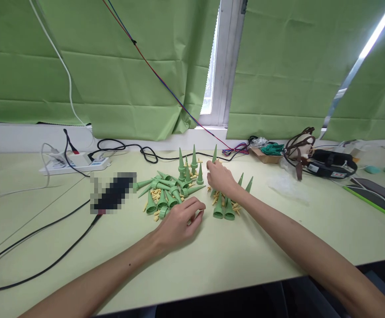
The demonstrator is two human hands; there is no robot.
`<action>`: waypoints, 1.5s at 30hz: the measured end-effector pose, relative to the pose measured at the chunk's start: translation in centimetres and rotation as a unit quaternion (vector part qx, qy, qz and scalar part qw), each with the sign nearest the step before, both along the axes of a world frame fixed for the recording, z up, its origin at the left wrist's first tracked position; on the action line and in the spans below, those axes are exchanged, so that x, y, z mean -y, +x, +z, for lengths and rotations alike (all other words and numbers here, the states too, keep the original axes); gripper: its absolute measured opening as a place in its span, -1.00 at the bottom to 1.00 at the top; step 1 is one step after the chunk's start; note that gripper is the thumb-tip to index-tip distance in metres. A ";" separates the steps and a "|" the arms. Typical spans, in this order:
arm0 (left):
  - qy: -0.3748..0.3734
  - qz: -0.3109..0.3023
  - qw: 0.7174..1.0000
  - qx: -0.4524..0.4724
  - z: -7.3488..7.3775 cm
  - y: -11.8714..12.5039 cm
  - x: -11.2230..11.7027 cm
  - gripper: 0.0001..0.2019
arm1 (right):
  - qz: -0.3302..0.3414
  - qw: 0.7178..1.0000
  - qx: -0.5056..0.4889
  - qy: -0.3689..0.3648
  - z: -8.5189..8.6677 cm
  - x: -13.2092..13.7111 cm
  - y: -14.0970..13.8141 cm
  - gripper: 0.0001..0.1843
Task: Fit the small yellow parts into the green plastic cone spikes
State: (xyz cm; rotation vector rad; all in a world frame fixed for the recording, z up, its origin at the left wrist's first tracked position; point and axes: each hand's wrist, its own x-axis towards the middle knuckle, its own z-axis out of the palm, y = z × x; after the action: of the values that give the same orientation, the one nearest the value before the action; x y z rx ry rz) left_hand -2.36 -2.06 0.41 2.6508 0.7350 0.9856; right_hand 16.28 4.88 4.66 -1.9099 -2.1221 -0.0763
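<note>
My right hand reaches over the right-hand group of parts, its fingers closed around a green plastic cone spike whose tip points up. The spike's lower part is hidden behind the hand. Nearer me, my left hand rests on the table with loosely bent fingers and nothing visible in them. It lies beside a heap of green hollow spikes mixed with small yellow pegs. Several spikes stand upright behind the heap. Two more spikes lie below my right hand with their open ends towards me.
A power strip with cables stands at the back left, near a dark blurred device. To the right are a small cardboard box, a clear plastic bag, a black headset-like item and a flat green-edged device.
</note>
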 end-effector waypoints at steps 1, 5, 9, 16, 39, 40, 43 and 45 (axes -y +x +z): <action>-0.001 0.001 1.000 -0.004 0.0 0.0 0.0 -0.87 | -0.004 0.999 0.029 -0.019 0.1 0.2 0.0 -0.71; -0.001 -0.004 1.000 -0.016 -0.1 0.0 0.0 -0.86 | 0.000 0.995 0.073 -0.074 0.2 0.2 0.4 -0.70; 0.007 -0.007 1.000 -0.027 -0.2 0.0 0.0 -0.85 | 0.019 0.991 0.081 -0.102 0.2 0.0 0.7 -0.59; 0.006 -0.006 0.999 -0.040 -0.2 0.0 0.1 -0.84 | 0.040 0.986 0.092 -0.132 0.2 0.0 0.8 -0.50; 0.003 -0.018 0.998 -0.056 0.0 0.1 0.2 -0.81 | 0.045 0.964 0.195 -0.175 3.0 -1.7 1.2 -0.52; 0.001 -0.019 0.998 -0.060 0.0 0.1 0.2 -0.81 | 0.041 0.964 0.194 -0.178 2.7 -1.7 1.2 -0.51; -0.006 -0.020 0.997 -0.072 0.1 0.1 0.3 -0.81 | 0.033 0.963 0.194 -0.183 1.9 -1.7 1.4 -0.53; -0.009 -0.020 0.997 -0.078 0.1 0.1 0.3 -0.81 | 0.031 0.963 0.197 -0.184 1.4 -1.8 1.5 -0.57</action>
State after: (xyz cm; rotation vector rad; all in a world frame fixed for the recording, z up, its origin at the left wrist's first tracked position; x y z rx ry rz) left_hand -2.29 -2.33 0.49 2.7388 0.7149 0.7663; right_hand 17.75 6.67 6.11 -2.1774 -2.6096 -0.0555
